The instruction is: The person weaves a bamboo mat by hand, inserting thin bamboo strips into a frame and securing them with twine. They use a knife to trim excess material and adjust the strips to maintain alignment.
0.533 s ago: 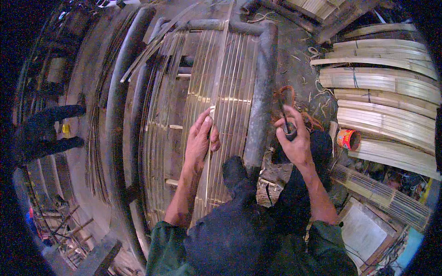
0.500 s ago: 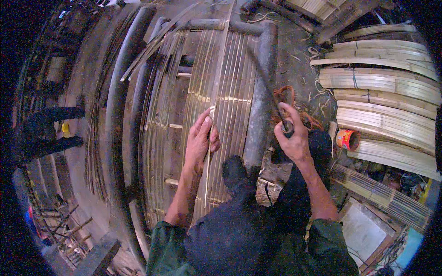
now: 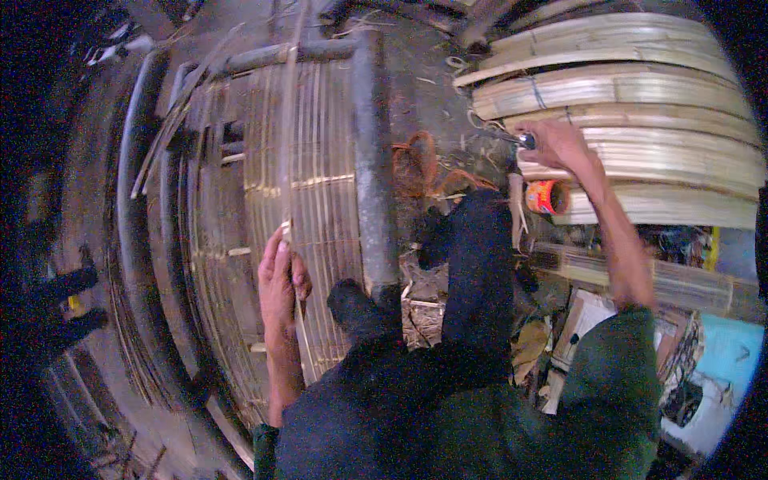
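Observation:
My left hand (image 3: 280, 272) pinches a long, pale bamboo strip (image 3: 289, 144), which runs away from me above a panel of thin bamboo slats (image 3: 324, 216). The strip's near end passes below the hand, over the slats. Out to the right, my right hand (image 3: 560, 148) is wrapped round the handle of a long, narrow, dark tool (image 3: 524, 141) that looks like a knife. A shiny metal collar shows at its grip; the blade points left and is blurred. This hand is over stacked bamboo bundles (image 3: 640, 152), near an orange-red can (image 3: 544, 196).
A frame of thick grey poles (image 3: 372, 160) surrounds the slat panel. Orange cord (image 3: 420, 160) lies on the ground to its right. Loose strips (image 3: 180, 112) cross the frame's far left corner. A person's dark-clothed legs (image 3: 68, 288) show at the left. A turquoise thing (image 3: 730, 348) sits at lower right.
My right hand has swung the knife-like tool away from the slat panel, out right over the bundles. My left hand still grips the strip. The whole view has shifted rightward.

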A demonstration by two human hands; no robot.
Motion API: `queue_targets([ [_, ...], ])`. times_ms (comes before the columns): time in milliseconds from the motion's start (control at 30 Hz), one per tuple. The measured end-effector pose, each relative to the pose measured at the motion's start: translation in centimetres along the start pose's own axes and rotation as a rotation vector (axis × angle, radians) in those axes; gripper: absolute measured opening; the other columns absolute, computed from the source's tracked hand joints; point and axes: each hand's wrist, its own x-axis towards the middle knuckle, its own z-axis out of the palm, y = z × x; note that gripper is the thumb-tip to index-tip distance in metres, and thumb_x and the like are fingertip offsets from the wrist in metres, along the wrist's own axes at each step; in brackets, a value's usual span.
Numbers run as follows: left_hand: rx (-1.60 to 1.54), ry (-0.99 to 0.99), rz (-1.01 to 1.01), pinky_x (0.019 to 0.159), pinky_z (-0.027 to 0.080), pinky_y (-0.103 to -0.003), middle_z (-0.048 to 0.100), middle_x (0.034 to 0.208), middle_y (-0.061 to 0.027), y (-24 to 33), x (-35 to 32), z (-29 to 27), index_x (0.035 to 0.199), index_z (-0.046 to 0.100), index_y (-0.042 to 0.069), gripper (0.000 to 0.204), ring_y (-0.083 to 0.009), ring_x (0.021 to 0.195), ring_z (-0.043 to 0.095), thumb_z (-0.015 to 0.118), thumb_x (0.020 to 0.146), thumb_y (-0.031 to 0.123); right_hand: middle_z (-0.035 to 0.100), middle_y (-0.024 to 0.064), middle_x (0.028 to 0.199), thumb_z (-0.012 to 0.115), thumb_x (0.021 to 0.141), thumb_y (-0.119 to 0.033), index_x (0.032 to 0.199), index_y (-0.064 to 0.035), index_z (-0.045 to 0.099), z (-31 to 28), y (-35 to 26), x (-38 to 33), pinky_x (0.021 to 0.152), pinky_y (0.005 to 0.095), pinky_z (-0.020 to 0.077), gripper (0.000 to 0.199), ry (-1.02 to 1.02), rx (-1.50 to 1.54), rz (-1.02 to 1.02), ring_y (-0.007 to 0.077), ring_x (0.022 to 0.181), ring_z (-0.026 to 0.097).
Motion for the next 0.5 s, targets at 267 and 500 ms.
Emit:
queue_targets([
  [267, 0.056, 0.017, 0.016, 0.034, 0.03, -0.021, 0.037, 0.052, 0.0022, -0.6, 0.7, 0.2, 0.135, 0.037, 0.006, 0.043, -0.0057, 0.038, 0.034, 0.046, 0.097, 0.025, 0.068, 0.014, 0.091, 0.074, 0.066, -0.044, 0.087, -0.0079, 0.071, -2.2, 3.0, -2.0, 0.071, 0.0484, 0.0518, 0.042, -0.696, -0.493, 0.284, 0.0319, 0.087, 0.066],
  [500, 0.072, -0.03, -0.004, 0.035, 0.031, -0.021, 0.037, 0.052, 0.0019, -0.4, 0.9, 0.9, 0.134, 0.04, 0.007, 0.042, -0.0056, 0.038, 0.033, 0.047, 0.097, 0.027, 0.066, 0.0124, 0.087, 0.067, 0.073, -0.052, 0.112, -0.0139, 0.058, -0.6, 5.7, -8.3, 0.07, 0.0452, 0.0504, 0.055, -0.362, -0.078, 0.281, 0.0331, 0.084, 0.064],
])
